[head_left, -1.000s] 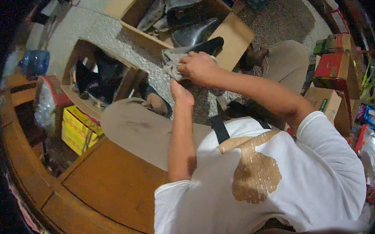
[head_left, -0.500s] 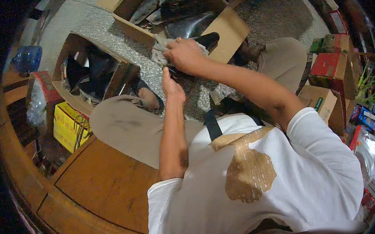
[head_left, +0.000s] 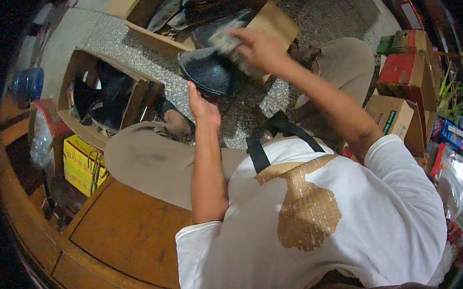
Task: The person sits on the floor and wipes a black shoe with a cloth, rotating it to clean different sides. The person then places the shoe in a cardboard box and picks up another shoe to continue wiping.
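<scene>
A black shoe (head_left: 208, 71) is held out over my knees, its dark textured side turned toward me. My left hand (head_left: 204, 108) grips it from below at its near edge. My right hand (head_left: 260, 50) is closed on a grey cloth (head_left: 224, 39) and presses it against the far top of the shoe. Both forearms reach forward from my white shirt with its gold print (head_left: 304, 214).
An open cardboard box (head_left: 274, 22) of dark shoes lies ahead on the speckled floor. A second box (head_left: 81, 63) with dark shoes stands at left, near a yellow box (head_left: 80, 163) and a blue bottle (head_left: 26, 85). Red and brown cartons (head_left: 407, 75) stack at right. A wooden seat (head_left: 126, 235) is under me.
My right hand has swept the cloth up and to the right across the shoe, uncovering more of its dark surface. My left hand has dropped lower under the shoe.
</scene>
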